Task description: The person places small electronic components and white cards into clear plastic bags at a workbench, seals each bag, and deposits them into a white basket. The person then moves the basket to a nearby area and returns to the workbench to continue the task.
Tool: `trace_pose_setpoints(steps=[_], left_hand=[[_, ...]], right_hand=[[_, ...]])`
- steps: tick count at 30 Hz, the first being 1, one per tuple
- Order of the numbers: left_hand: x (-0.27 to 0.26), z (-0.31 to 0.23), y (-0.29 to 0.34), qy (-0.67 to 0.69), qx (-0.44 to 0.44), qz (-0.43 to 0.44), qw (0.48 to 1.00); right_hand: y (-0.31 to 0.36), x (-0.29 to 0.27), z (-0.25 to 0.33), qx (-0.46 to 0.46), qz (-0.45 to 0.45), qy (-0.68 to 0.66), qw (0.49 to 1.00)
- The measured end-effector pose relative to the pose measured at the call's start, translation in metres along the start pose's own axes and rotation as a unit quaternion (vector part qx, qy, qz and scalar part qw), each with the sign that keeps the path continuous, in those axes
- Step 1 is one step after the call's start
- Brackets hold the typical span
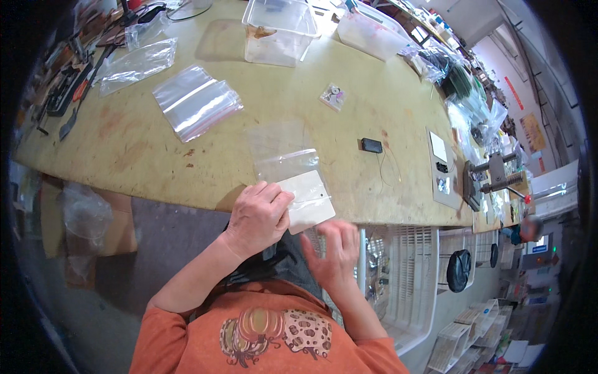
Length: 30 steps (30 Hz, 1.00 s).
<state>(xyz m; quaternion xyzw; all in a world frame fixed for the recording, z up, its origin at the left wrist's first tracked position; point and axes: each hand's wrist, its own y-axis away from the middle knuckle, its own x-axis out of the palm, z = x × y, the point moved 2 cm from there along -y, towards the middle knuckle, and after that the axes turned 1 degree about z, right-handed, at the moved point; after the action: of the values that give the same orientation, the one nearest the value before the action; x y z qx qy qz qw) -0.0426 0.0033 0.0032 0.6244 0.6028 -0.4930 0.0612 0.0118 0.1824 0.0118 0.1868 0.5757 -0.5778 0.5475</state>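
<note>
My left hand (pixel 258 212) pinches the edge of a white rectangular card (pixel 308 212) and a clear plastic zip bag (pixel 289 163) at the table's front edge. The far part of the card appears to lie inside the bag, or under its film; the near corner sticks out toward me. Just right of the card, my right hand (pixel 336 252) is held apart from it, thumb away from the loosely curled fingers, somewhat blurred. Nothing shows in it. Another thin clear bag (pixel 277 137) lies flat beyond the one I hold.
A stack of clear zip bags (pixel 196 103) lies to the left. Beyond are a small bag of parts (pixel 333 96) and clear plastic bins (pixel 280 37). At right sit a black box with thin wires (pixel 372 145), a grey board (pixel 443 168) and a lever press (pixel 492 177).
</note>
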Motion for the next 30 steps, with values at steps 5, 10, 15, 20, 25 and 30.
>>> trace_pose_setpoints(steps=[5, 10, 15, 20, 25, 30], left_hand=[[0.013, 0.000, -0.015, -0.017, 0.003, -0.002, 1.000], [0.014, -0.008, -0.019, 0.069, 0.051, -0.004, 0.996], [0.007, 0.015, -0.024, 0.039, -0.015, -0.039, 0.998], [0.009, 0.015, -0.026, 0.037, -0.008, 0.003, 0.999], [0.005, 0.017, -0.025, 0.058, -0.024, 0.016, 0.998], [0.006, 0.016, -0.026, 0.048, -0.006, 0.018, 0.999]], right_hand=[[0.009, 0.007, -0.014, -0.003, 0.086, -0.037, 0.996], [-0.037, 0.024, -0.016, 0.011, 0.030, -0.064, 0.997], [-0.074, 0.012, -0.062, 0.142, -0.006, -0.090, 0.986], [-0.127, 0.025, -0.150, 0.179, -0.048, 0.124, 0.975], [-0.118, 0.041, -0.165, 0.119, -0.029, 0.111, 0.986], [-0.090, 0.019, -0.140, 0.122, -0.035, 0.046, 0.991]])
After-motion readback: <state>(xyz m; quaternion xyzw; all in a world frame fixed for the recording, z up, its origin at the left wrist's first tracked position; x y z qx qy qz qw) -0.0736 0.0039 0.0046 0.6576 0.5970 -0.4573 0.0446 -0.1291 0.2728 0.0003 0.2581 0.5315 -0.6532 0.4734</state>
